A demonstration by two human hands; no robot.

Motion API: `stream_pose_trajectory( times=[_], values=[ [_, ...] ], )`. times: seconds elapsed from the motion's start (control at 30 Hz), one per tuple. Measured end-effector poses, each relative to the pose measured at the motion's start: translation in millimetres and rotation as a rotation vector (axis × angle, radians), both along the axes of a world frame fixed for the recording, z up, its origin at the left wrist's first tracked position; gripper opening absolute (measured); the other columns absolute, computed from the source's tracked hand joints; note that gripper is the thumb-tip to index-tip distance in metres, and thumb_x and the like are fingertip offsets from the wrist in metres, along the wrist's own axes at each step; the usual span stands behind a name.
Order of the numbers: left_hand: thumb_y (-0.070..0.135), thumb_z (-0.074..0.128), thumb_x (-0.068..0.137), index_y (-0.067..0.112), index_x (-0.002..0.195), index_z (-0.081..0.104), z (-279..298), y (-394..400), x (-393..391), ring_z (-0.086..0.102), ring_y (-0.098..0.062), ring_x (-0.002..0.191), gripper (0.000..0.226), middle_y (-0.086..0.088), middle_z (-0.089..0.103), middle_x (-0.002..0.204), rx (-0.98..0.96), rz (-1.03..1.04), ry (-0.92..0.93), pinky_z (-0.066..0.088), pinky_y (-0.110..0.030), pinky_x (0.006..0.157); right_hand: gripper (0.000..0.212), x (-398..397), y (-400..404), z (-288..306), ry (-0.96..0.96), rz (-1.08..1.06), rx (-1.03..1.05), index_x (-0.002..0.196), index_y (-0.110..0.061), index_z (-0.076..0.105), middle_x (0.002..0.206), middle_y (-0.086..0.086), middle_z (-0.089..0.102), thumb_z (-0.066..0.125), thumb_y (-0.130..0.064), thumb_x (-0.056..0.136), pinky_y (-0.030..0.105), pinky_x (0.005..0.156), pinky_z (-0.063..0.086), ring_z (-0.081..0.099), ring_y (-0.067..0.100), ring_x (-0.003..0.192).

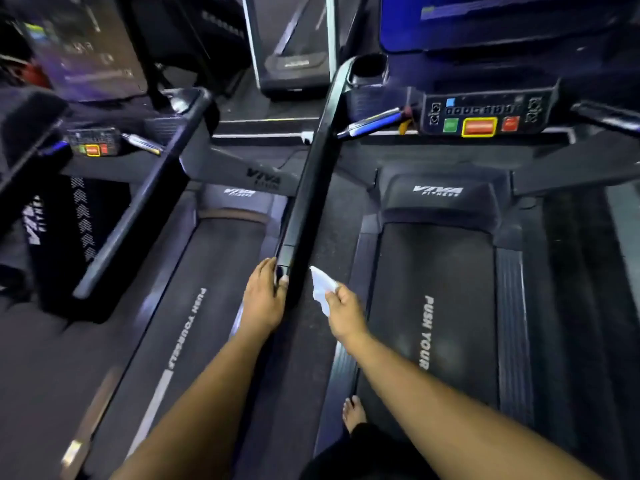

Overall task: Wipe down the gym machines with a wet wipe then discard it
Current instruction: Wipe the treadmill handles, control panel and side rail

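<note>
Counting from left to right, we find three treadmills: one at the far left edge showing little more than its side panel, a middle treadmill (194, 306) whose belt reads PUSH YOURSELF, and a right treadmill (436, 289) with the same lettering partly cut off by our right forearm. Two control panels are visible, a small one (90, 144) at far left and a larger one (485, 116) at far right, each with a green, a yellow-framed red and a red button. One long black handrail (311, 188) runs from the cup holder (369, 69) at the far end down toward us, between the middle and right belts.

We have two hands in view. Our left hand (265, 296) grips the near end of that handrail from its left side, fingers curled round the edge with the thumb tip resting on the rail. Our right hand (344, 311) sits just right of the rail, not touching it, with fingers curled and pinching one white wet wipe (322, 289). The wipe sticks up and leftward out of the fingers, crumpled, its tip near the rail's right edge but apart from it.

One bare foot (354, 412) stands near us at the left edge of the right treadmill.
</note>
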State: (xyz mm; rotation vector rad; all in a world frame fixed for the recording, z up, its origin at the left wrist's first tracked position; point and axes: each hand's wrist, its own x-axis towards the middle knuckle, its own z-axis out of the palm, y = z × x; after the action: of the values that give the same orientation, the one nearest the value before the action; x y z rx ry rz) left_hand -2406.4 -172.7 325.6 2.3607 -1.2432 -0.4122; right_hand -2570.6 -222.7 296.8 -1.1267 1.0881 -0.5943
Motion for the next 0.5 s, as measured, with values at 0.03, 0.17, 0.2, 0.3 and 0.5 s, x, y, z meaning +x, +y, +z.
stream_pose_trajectory(
  times=[0.03, 0.17, 0.2, 0.3, 0.5],
  values=[
    [0.024, 0.053, 0.105, 0.007, 0.152, 0.042, -3.7, 0.1, 8.0, 0.038, -0.025, 0.146, 0.051, -0.010, 0.043, 0.157, 0.034, 0.019, 0.080, 0.026, -0.032, 0.119, 0.034, 15.5, 4.9, -5.6, -0.004, 0.018, 0.001, 0.120, -0.031, 0.064, 0.108, -0.015, 0.069, 0.044, -0.010, 0.103, 0.017, 0.086, 0.049, 0.064, -0.005, 0.094],
    [0.029, 0.044, 0.109, 0.015, 0.156, 0.037, -9.0, -13.0, 19.7, 0.034, -0.016, 0.148, 0.050, -0.001, 0.039, 0.159, 0.053, 0.052, 0.325, 0.025, -0.031, 0.122, 0.048, 59.5, 9.8, -19.8, 0.066, -0.049, 0.063, 0.152, -0.022, 0.046, 0.148, -0.002, 0.054, 0.040, -0.011, 0.106, 0.017, 0.102, 0.038, 0.054, 0.016, 0.132],
    [0.026, 0.042, 0.110, 0.015, 0.157, 0.036, -13.3, -19.8, 21.8, 0.031, -0.014, 0.150, 0.049, -0.001, 0.037, 0.161, 0.042, 0.045, 0.358, 0.023, -0.031, 0.123, 0.049, 69.4, 8.5, -22.5, 0.080, -0.071, 0.076, 0.153, -0.023, 0.044, 0.149, -0.001, 0.053, 0.040, -0.011, 0.106, 0.017, 0.101, 0.038, 0.054, 0.017, 0.133],
    [0.018, 0.040, 0.110, 0.013, 0.157, 0.033, -24.9, -34.2, 28.6, 0.024, -0.014, 0.153, 0.048, -0.001, 0.030, 0.164, -0.009, 0.016, 0.380, 0.017, -0.023, 0.121, 0.055, 92.3, 14.3, -24.8, 0.070, -0.002, 0.074, 0.157, -0.031, 0.034, 0.153, 0.003, 0.050, 0.038, -0.010, 0.106, 0.030, 0.111, 0.041, 0.051, 0.021, 0.136],
    [0.036, 0.037, 0.108, 0.025, 0.160, 0.025, -56.2, -29.8, 46.9, 0.018, -0.004, 0.154, 0.055, 0.007, 0.024, 0.167, -0.057, -0.103, 0.294, 0.017, -0.022, 0.123, 0.054, 88.5, 55.0, -32.9, -0.143, 0.076, 0.152, 0.160, -0.027, 0.012, 0.168, -0.014, 0.006, 0.031, -0.035, 0.110, 0.018, 0.124, 0.005, 0.006, -0.009, 0.150]
  ],
)
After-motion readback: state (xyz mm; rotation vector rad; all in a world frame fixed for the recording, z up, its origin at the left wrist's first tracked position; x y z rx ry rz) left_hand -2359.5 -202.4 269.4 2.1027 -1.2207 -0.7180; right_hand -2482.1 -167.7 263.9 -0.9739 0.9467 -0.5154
